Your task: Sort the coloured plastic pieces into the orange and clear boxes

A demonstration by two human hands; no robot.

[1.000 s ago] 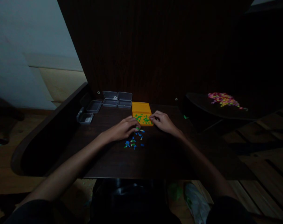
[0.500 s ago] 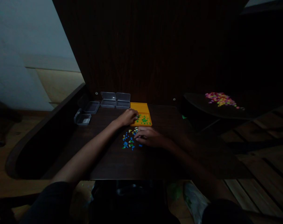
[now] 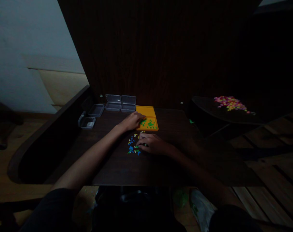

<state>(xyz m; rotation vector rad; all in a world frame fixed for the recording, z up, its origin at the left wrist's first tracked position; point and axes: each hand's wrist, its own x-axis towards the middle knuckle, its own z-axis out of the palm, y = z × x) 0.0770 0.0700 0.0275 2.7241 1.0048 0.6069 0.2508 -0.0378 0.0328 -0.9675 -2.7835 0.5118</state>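
An open orange-yellow plastic box lies on the dark desk with many small green pieces in it. My left hand rests over the box's left side, index finger stretched out above the green pieces; nothing shows in its grip. Just in front of the box is a loose scatter of tiny blue, yellow, white and green plastic pieces. Bent over the right part of that scatter is my right hand, thumb and fingers drawn together at the pieces. Whatever its fingertips pinch is hidden.
Two open clear plastic cases stand left of the orange-yellow box. Further left are another clear case and a smaller one with something pale inside. A pile of pink and yellow bits lies on the side shelf at right.
My left hand's fingers have straightened from a curl over the box. My right hand has shifted slightly toward me and left, its fingers now lower on the scattered pieces.
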